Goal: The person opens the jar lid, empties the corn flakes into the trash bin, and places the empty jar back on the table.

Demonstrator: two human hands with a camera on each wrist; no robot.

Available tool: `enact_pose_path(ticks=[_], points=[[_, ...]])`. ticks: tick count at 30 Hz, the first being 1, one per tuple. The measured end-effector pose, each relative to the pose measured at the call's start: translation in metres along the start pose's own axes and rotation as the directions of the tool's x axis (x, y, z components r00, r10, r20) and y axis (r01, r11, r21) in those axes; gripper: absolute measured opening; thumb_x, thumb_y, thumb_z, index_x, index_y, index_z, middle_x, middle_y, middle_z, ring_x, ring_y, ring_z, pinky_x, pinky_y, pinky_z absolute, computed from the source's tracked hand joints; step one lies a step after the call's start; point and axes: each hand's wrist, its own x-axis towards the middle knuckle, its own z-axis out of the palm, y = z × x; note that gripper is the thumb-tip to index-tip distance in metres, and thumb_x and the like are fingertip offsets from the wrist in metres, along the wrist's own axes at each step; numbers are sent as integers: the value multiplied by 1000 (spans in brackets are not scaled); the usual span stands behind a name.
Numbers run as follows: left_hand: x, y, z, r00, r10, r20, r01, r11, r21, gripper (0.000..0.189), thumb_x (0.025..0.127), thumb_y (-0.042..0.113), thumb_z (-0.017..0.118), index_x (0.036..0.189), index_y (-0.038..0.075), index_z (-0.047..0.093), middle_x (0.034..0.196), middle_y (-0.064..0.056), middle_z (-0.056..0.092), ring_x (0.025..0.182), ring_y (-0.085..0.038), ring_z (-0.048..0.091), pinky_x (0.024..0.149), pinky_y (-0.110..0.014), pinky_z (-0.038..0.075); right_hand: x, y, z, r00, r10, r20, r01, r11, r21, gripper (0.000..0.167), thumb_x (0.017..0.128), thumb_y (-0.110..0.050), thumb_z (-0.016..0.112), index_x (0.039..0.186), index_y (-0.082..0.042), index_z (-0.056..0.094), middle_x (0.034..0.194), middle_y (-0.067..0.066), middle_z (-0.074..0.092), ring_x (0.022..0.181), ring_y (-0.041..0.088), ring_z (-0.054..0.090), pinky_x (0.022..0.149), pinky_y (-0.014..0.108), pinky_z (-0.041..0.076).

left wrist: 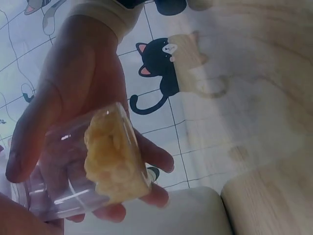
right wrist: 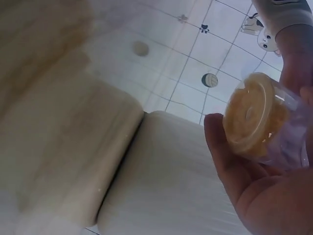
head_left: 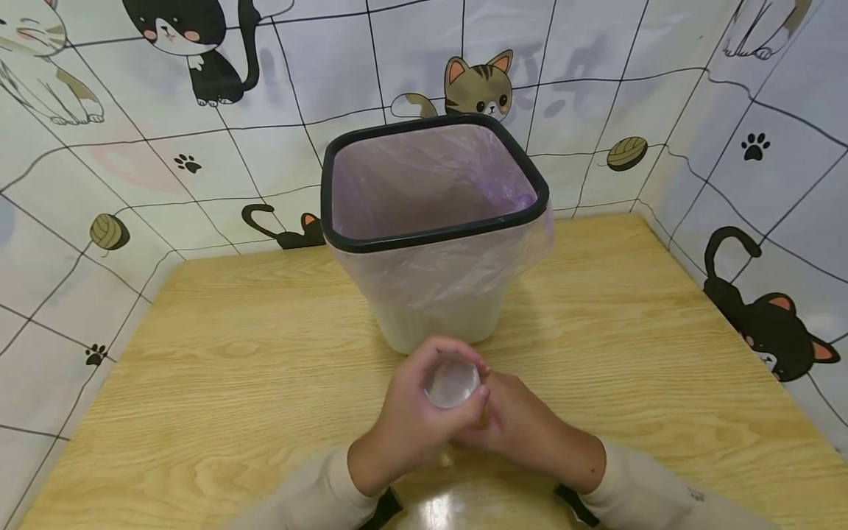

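Apparent holding step: left hand [head_left: 414, 416] and right hand [head_left: 523, 423], fingers curled, grasp a clear jar [head_left: 453, 380] in front of the bin [head_left: 440, 291]; the next move likely calls for keeping both grips steady.

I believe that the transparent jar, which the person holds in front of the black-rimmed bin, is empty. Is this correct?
Not quite: the transparent jar is held in front of the black-rimmed bin, but it is not empty. The left wrist view shows yellow pieces inside it.
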Motion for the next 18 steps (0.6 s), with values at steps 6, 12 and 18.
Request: enact_pose_path(ticks=[6, 12, 18], points=[[0, 4, 3, 999, 45, -3, -45, 999, -25, 29, 79, -8, 72, 102, 2, 58, 97, -14, 67, 95, -25, 66, 92, -31, 52, -1, 1, 2, 982, -159, -105, 135, 970, -200, 35, 68, -21, 77, 97, -7, 62, 83, -4, 68, 73, 4, 64, 62, 17, 51], [2, 9, -1, 999, 20, 32, -19, 999, -50, 26, 82, -5, 71, 102, 3, 57, 99, -14, 66, 96, -24, 66, 93, -33, 52, 1, 0, -2, 984, -162, -80, 160, 987, -27, 33, 75, -21, 78, 102, -12, 63, 90, -6, 69, 80, 1, 62, 69, 16, 52], [2, 16, -4, 989, 116, 89, -113, 993, -38, 25, 81, 3, 75, 101, 3, 60, 100, -13, 66, 100, -22, 65, 93, -34, 52, 2, -5, -7, 992, -122, 24, 113, 964, 242, 44, 80, -18, 79, 116, -10, 55, 102, 2, 68, 89, 6, 64, 73, 25, 55]])
